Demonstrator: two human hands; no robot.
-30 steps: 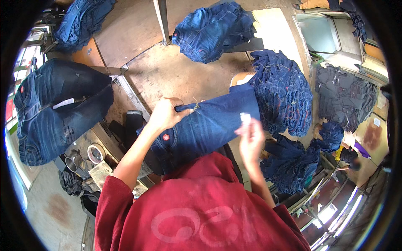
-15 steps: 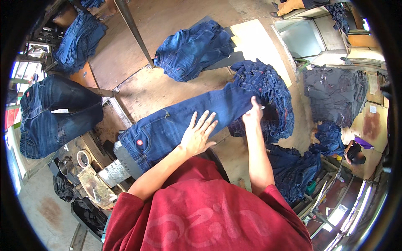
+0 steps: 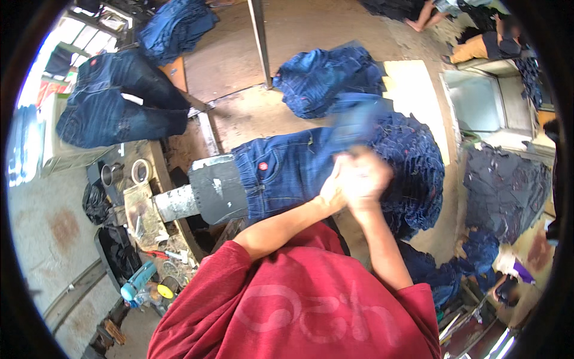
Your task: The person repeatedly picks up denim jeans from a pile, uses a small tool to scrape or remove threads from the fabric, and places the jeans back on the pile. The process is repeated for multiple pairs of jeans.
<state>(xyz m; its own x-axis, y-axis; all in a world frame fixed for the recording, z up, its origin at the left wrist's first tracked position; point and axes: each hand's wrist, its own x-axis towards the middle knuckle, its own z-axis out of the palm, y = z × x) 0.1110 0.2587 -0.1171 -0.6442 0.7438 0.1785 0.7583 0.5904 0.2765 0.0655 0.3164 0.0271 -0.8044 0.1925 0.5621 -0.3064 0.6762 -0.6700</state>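
Observation:
A pair of blue jeans (image 3: 287, 167) with a round red patch is pulled over a padded grey board (image 3: 218, 188), whose left end sticks out of the waist. My left hand (image 3: 333, 190) rests at the near edge of the jeans, its fingers hidden. Right beside it is my right hand (image 3: 368, 179), smeared by motion, so its grip and anything in it cannot be made out. A blurred part of the denim lifts beyond both hands. To their right lies a heap of dark blue jeans (image 3: 418, 161), partly behind the right hand.
More jeans lie farther off (image 3: 326, 81), and another pair (image 3: 119, 99) hangs at the left. A metal post (image 3: 259, 45) rises beyond the board. At lower left is a bench with a tape roll (image 3: 142, 172) and a blue bottle (image 3: 139, 280). Other people are at far right.
My left hand has gone from lying flat on the jeans to beside my right hand. The jeans have slid right, baring more of the board. The far part is now lifted and blurred.

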